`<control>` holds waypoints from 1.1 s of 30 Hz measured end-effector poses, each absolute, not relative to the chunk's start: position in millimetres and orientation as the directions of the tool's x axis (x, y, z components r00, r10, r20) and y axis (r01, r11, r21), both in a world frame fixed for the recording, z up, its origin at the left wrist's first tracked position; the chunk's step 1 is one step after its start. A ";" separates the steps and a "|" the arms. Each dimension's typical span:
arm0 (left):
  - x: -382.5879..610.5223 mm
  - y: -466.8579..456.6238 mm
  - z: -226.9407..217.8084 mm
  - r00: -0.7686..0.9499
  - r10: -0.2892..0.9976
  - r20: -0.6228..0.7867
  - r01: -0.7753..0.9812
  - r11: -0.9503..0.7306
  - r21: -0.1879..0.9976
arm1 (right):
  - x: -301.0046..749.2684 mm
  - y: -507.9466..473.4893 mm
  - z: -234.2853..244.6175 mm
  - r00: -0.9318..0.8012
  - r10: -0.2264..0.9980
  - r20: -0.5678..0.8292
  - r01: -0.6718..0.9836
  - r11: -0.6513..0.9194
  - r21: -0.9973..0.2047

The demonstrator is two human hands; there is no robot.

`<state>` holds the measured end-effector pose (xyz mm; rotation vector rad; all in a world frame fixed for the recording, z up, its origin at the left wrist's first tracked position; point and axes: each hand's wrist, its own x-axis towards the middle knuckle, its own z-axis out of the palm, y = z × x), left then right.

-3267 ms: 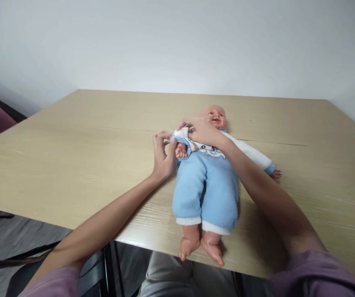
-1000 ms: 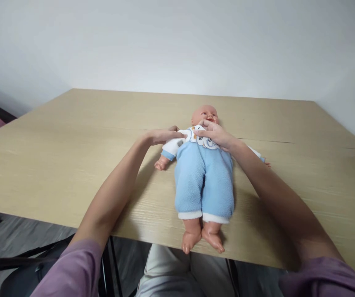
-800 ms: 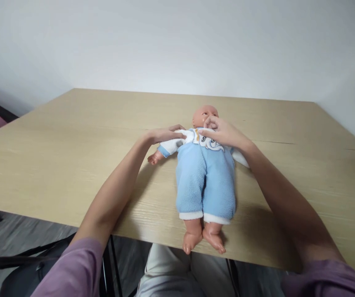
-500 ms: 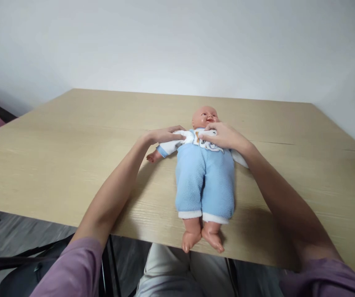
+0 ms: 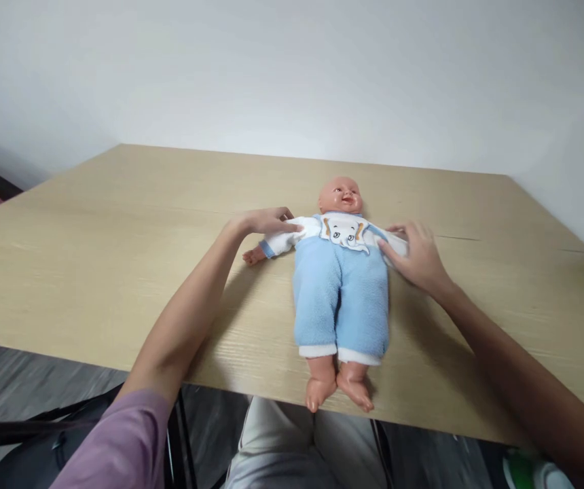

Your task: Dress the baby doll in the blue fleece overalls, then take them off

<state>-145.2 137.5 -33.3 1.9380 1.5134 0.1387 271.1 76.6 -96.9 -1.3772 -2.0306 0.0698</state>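
Observation:
A baby doll [image 5: 343, 272] lies on its back, head away from me and feet at the near table edge. It wears a blue and white fleece outfit with an elephant face on the chest. My left hand [image 5: 267, 221] is closed around its white sleeve on the left, near the shoulder. On the other side my right hand [image 5: 418, 255] has thumb and fingers around the other sleeve, which it partly hides; this hand is slightly blurred.
The doll lies on a pale wooden table [image 5: 119, 272] that reaches back to a white wall [image 5: 292, 81]. A black bag or chair seat [image 5: 32, 448] is below the table at lower left. A green and white object [image 5: 531, 470] shows at lower right.
My right hand has moved off the doll's chest, rightwards to its sleeve, uncovering the elephant face. My left hand stays on the left sleeve.

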 end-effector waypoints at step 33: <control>43.6 113.8 -55.2 0.629 0.694 0.351 0.641 -0.718 0.271 | 314.3 74.5 -108.3 0.122 0.943 0.309 0.088 0.300 -0.950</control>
